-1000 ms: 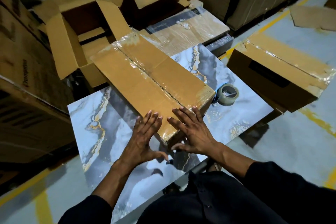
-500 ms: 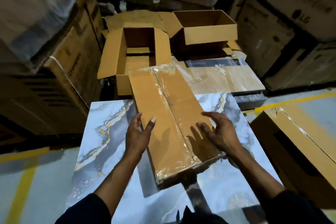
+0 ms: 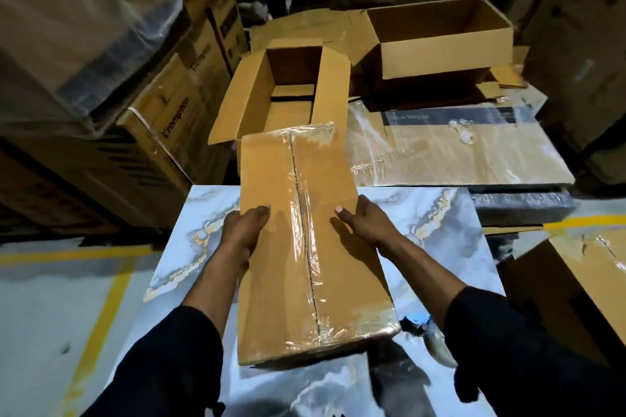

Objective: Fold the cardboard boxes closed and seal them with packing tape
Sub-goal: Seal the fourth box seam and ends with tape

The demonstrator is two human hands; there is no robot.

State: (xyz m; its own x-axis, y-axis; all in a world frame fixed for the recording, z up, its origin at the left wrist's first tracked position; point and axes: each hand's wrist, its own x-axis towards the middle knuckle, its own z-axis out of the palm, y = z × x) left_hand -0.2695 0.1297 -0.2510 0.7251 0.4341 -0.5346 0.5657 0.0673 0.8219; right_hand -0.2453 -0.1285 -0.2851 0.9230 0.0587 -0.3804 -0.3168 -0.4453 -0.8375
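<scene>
Marbled tabletop [image 3: 423, 213], yellow floor lines [image 3: 101, 308]

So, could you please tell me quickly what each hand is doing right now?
Left hand: grips the left edge of the taped box.
Right hand: grips the box's right edge.

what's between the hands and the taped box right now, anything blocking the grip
Nothing visible. The left hand and right hand already grip the long sides of the taped box, thumbs on top. The other fingers are hidden behind its sides.
</scene>
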